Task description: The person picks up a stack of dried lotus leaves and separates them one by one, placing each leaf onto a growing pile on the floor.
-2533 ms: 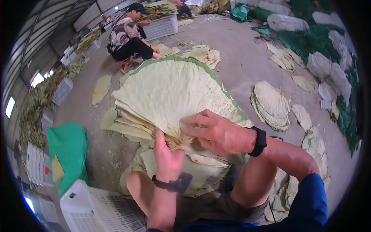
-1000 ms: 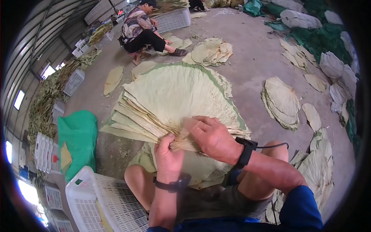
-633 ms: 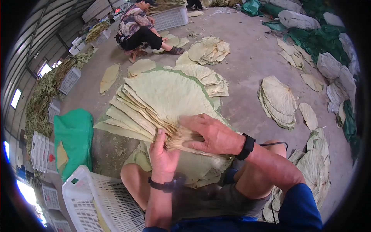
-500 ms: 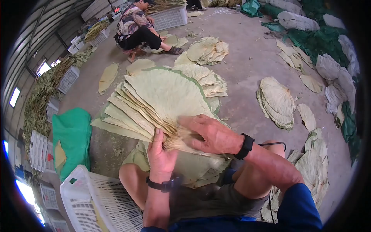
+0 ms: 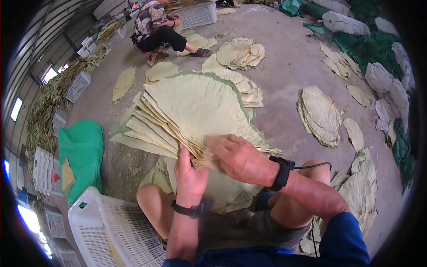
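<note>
In front of the seated person, between and beyond the bare knees: one fan of leaves [image 5: 193, 104], broad, pale, dry, green along the far rim, layered edges showing at left, narrow end gathered towards the body.

Left hand [image 5: 191, 175]: pinching the gathered end, thumb on top; dark band [image 5: 193, 209] at the wrist.

Right hand [image 5: 247, 160]: bent over the fan near the gathered end, fingertips blurred; whether they pinch a leaf, cannot tell. Black watch [image 5: 282, 173] at the wrist, thin cable [image 5: 316, 164] running from it.

On the floor [image 5: 284, 66]: leaf stack [image 5: 319, 116] to the right; single leaf [image 5: 354, 135] beside it; leaf heap [image 5: 361, 191] nearer the body.

At left: white crate [image 5: 89, 227], slatted; green sack [image 5: 84, 142] beyond it.

Further off: co-worker [image 5: 153, 26], patterned top, seated low, leaves nearby.
</note>
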`<state>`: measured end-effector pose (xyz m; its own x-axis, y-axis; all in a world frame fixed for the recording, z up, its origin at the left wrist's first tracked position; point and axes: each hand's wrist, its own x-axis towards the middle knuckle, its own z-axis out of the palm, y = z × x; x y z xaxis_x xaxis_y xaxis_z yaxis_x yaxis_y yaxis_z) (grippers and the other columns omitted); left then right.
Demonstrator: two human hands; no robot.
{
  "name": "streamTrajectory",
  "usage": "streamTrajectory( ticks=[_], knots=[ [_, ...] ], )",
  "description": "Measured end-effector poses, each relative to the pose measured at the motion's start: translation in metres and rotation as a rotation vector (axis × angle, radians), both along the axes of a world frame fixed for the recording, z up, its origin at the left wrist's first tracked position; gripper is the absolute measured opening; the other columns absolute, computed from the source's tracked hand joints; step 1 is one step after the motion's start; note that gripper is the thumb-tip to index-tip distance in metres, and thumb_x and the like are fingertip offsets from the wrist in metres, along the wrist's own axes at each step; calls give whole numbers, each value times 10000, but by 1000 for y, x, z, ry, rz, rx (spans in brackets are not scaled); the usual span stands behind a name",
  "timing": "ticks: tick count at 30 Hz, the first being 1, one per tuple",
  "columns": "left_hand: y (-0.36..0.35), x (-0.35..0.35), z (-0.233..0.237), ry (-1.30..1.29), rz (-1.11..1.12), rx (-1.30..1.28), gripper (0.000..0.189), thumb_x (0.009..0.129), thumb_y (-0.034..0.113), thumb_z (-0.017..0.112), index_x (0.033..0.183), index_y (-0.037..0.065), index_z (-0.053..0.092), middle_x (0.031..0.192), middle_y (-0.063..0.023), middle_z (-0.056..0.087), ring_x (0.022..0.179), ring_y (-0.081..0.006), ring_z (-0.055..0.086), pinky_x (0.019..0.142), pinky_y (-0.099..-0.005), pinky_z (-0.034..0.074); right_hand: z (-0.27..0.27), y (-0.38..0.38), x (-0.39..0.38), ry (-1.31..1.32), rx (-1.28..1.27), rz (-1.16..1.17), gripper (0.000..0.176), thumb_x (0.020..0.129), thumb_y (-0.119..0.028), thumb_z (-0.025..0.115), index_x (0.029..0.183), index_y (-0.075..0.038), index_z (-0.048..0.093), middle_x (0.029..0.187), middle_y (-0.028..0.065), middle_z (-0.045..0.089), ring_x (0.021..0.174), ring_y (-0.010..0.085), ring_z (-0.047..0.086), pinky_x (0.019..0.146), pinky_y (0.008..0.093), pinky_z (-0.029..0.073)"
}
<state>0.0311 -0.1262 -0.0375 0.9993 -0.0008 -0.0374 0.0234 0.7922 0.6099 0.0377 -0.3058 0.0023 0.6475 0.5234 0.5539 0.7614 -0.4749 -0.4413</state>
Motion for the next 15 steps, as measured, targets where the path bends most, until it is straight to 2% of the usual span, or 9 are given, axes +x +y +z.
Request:
streamTrajectory(
  ticks=[2,6,8,12,14,15],
  knots=[
    [-4,1,6,-13,4,0,490,1043,348,510,1425,50,440,1372,-68,529,1237,-225,514,1066,-435,421,0,0,-1,-21,3,2,480,794,-50,656,1242,86,554,1206,227,617,1077,391,602,924,439,506],
    [-9,-4,20,45,20,31,452,1058,364,462,1399,68,458,1348,-53,553,1234,-220,529,1070,-410,426,-2,2,-3,53,64,23,544,802,-108,705,1279,82,526,1229,244,598,1114,394,587,956,437,500],
    [-7,-4,19,98,-57,26,489,1054,416,445,1410,80,449,1354,-54,546,1254,-225,509,1083,-418,407,-4,2,-4,51,75,1,555,811,-124,713,1289,80,517,1234,250,593,1120,395,583,960,434,501],
    [-10,1,19,-4,-77,14,552,1051,471,411,1452,92,400,1397,-70,505,1277,-250,487,1082,-444,405,-8,1,-1,152,101,-4,538,842,-144,703,1291,78,507,1146,263,617,1050,423,601,890,449,515],
    [-11,-3,28,-34,-153,30,627,1038,522,404,1491,94,334,1436,-89,459,1289,-283,471,1066,-503,409,-6,-2,-1,194,139,6,515,853,-145,691,1282,76,514,1103,269,628,1015,434,610,862,458,518],
    [-8,-3,27,-36,-157,40,627,1038,522,404,1491,94,334,1436,-89,459,1289,-283,471,1066,-503,409,-2,-5,-1,271,147,16,486,866,-153,676,1271,68,522,1064,277,631,982,440,613,843,466,515]
  ],
)
